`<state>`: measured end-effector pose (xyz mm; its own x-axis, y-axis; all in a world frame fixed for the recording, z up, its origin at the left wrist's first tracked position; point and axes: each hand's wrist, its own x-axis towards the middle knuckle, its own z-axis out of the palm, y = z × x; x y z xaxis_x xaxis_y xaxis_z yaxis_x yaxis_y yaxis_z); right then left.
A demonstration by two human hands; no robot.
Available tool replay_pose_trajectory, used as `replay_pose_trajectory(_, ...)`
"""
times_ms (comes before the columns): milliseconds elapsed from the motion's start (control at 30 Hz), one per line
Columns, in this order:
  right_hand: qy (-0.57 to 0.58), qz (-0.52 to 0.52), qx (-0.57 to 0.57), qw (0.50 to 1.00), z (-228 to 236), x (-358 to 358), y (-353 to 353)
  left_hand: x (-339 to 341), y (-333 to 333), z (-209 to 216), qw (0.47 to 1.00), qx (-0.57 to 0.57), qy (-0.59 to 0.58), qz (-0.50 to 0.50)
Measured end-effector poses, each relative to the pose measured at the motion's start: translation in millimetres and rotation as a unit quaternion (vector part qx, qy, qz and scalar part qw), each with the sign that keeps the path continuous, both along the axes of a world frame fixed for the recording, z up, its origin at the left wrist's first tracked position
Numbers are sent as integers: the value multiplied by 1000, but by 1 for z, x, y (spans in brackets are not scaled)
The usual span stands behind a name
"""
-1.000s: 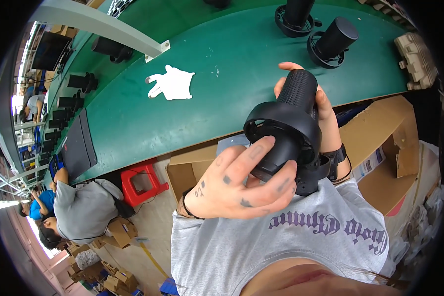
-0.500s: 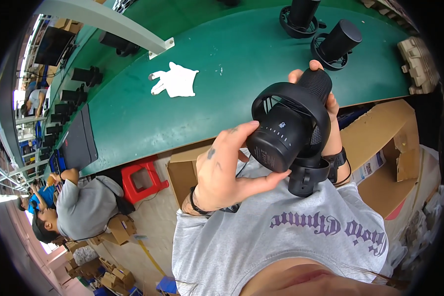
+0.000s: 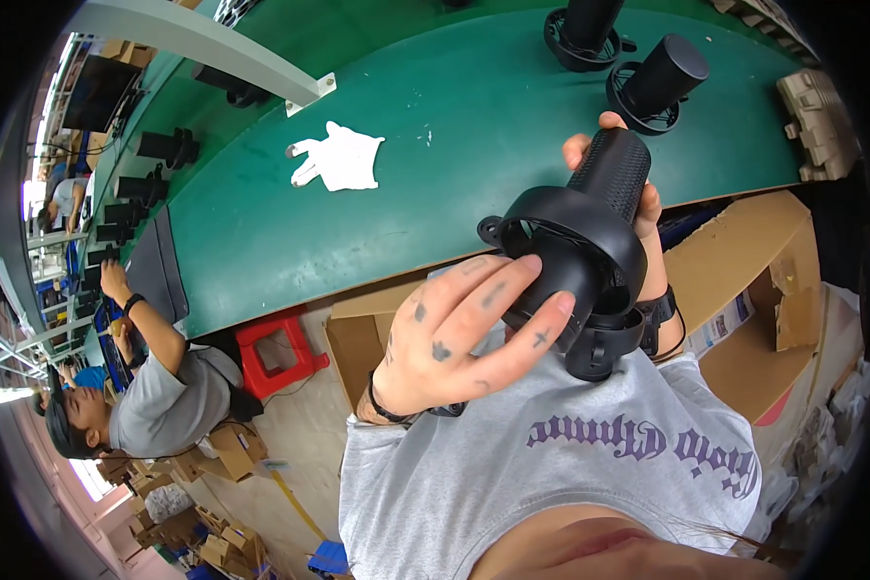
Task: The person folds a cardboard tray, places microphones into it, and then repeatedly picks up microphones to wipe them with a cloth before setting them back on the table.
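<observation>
In front of my chest I hold a black microphone [image 3: 613, 174] tilted, its mesh end up and away from me. A round shock-mount ring [image 3: 572, 211] surrounds its body, with a bracket [image 3: 597, 360] hanging below. My right hand [image 3: 650, 215] is wrapped around the mesh end from behind, so its palm is hidden. My left hand [image 3: 459, 329] grips the smooth lower end, two fingertips lying across the top of it; the thumb is out of sight. Two similar microphones, a nearer one [image 3: 669, 77] and a farther one [image 3: 590, 24], stand in ring mounts on the green table [image 3: 435, 203].
A white glove [image 3: 350, 158] lies on the table near a metal post [image 3: 304, 89]. Cardboard boxes [image 3: 744, 261] and a red stool [image 3: 278, 350] stand below the edge. Moulded trays [image 3: 814, 126] sit at the right. A co-worker [image 3: 179, 396] is at the left, by several more microphones.
My left hand has shifted from holding the base's sides to laying fingers over its top. The microphone has turned, bringing a mount lug into view at left. The co-worker has raised an arm.
</observation>
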<state>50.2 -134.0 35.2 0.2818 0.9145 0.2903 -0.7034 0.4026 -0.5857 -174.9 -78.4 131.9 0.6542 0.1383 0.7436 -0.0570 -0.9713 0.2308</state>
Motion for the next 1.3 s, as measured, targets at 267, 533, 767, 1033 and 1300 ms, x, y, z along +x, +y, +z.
replay_pose_trajectory(267,-52,-325,59,943,57,2,19,-11,2,-4,918,-390,-15,77)
replay_pose_trajectory(533,78,-300,-24,951,56,-32,29,-10,-16,14,960,-249,-29,128)
replay_pose_trajectory(767,176,-176,-37,968,58,-41,26,-11,-24,14,979,-134,-88,127)
replay_pose_trajectory(1033,155,-146,12,977,53,-33,26,-12,-29,14,996,17,-58,66)
replay_pose_trajectory(1300,145,-155,-5,977,43,-30,30,-7,-28,10,997,56,-48,29)
